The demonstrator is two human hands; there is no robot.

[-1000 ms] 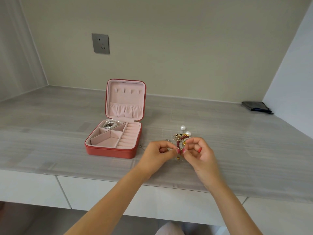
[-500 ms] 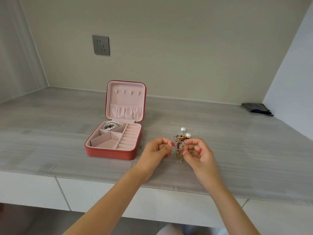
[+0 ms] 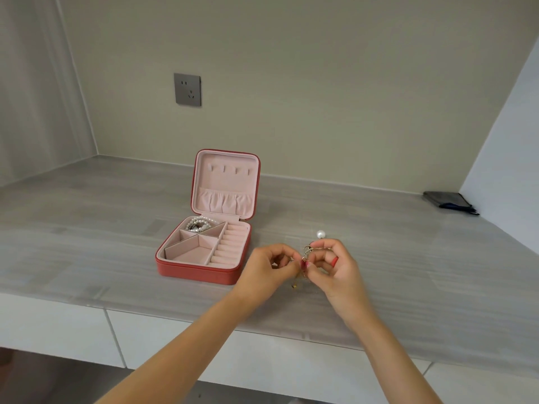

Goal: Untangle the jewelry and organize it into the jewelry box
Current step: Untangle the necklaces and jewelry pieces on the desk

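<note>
light: soft, even, bright | shadows: faint | glare: none | focus: slightly soft | edges: wide-angle bowing

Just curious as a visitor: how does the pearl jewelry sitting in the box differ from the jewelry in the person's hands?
The pearl strand lies coiled in the jewelry box, in its far-left compartment; the gold chain jewelry is held above the counter, pinched between the left hand and right hand. The strand is white beads; the chain is thin gold links. Both include pearls.

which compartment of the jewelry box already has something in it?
The far-left corner compartment of the jewelry box, next to the lid hinge: a pearl strand lies coiled in it. The other pink compartments and the ring rolls show only lining.
</note>
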